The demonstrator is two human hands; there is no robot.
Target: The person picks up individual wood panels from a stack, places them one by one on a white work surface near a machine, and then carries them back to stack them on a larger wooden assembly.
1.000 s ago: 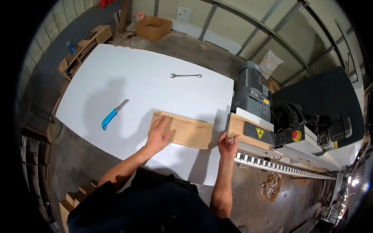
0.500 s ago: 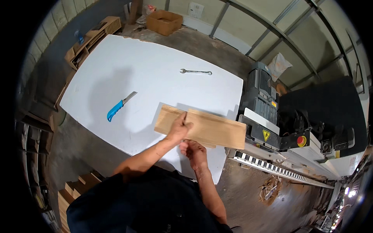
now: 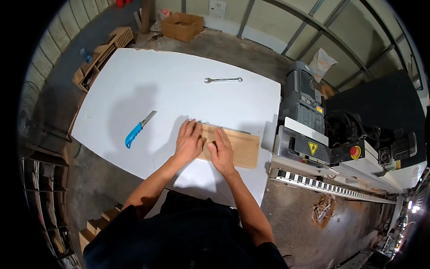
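Observation:
A light brown wooden board (image 3: 245, 150) lies on the white tabletop (image 3: 174, 80), near its front right part. Over the board's left end rests my left hand (image 3: 189, 142), its fingers stretched forward and its palm hiding that end. My right hand (image 3: 222, 151) lies on the middle of the board, with fingers extended and the thumb pointing toward the left hand. Both hands are open and touch the wood without gripping it. Whether a second board lies underneath cannot be made out. Left of them is a knife (image 3: 139, 130) with a blue handle; a steel combination wrench (image 3: 224, 80) lies farther back.
At the right stands a machine with a grey motor (image 3: 299, 87) and a red stop button (image 3: 355, 152), close to the table edge. A cardboard box (image 3: 182, 28) sits on the floor behind. Wooden shelving pieces (image 3: 96, 60) are at the back left, and shelves (image 3: 47, 201) at the near left.
Two overlapping, offset boards now show as one board lying flat. My hands have moved from being crossed near the lower edge to lying side by side on top, with fingers spread out.

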